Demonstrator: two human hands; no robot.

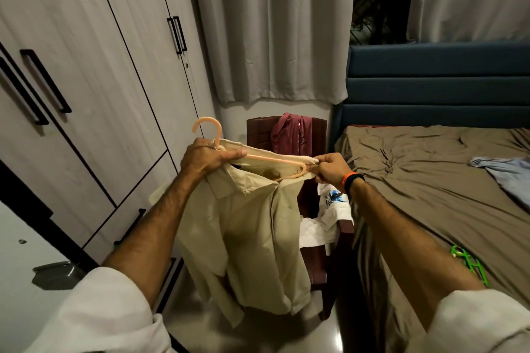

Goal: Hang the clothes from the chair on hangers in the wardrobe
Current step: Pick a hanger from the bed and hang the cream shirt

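Two hands' grip on beige shirt (246, 226), peach hanger (266, 159), chair (318, 135) holding clothes

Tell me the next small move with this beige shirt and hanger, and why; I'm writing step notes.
Probably pull the shirt's shoulder over the hanger's end. The right hand pinches the beige shirt at the tip of the peach hanger, whose arm lies bare above the cloth. The left hand grips hanger and collar together below the hook. The wardrobe doors look shut.
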